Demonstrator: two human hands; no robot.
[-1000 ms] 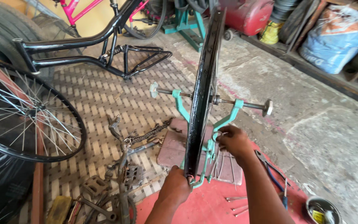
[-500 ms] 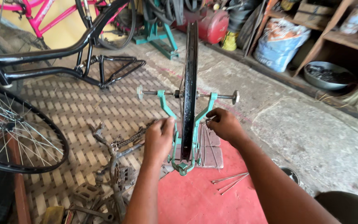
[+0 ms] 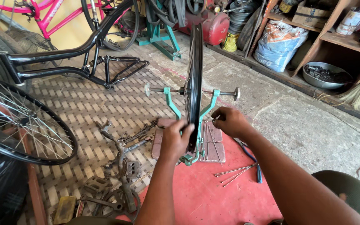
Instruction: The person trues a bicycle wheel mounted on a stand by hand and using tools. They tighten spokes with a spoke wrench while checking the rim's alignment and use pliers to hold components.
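Left of the green metal truing stand [image 3: 176,109], a spoked black bicycle wheel [image 3: 19,125] is seen lying. In the stand, a black bicycle rim [image 3: 194,79] is held upright on its axle. The left hand [image 3: 175,139] is curled around the rim's near edge; the right hand [image 3: 229,121] appears pinched on something small just right of it. The rim is judged stiff, light and free-spinning, best gripped at its edge.

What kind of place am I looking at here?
Most likely a bicycle repair workshop. A black wheel stands in a green truing stand, a bare black bicycle frame lies on the floor, and loose spokes lie on the red mat.
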